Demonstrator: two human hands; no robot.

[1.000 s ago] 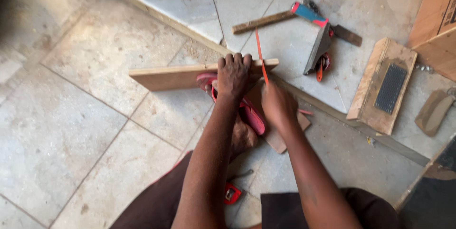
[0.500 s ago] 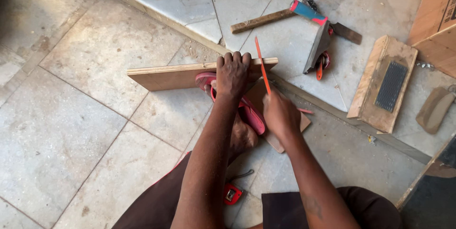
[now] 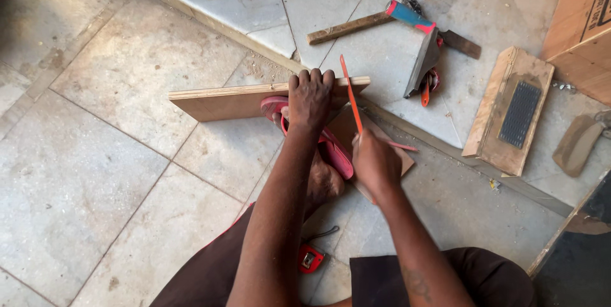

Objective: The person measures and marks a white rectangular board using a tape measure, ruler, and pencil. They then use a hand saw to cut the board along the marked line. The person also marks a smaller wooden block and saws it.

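A thin plywood board stands on its long edge on the tiled floor. My left hand grips its top edge near the right end. A foot in a pink sandal presses against the board's near face. My right hand holds a narrow orange saw blade, which crosses the board's top edge just right of my left fingers. A small flat wood piece lies under my right hand.
A red tape measure lies by my knee. On the raised stone step behind sit a wooden stick, a tool with a blue and red handle, a wooden block with a black pad and a cardboard box.
My right hand has drawn back toward me, pulling the orange blade across the board's edge. My left hand and the board have stayed put.
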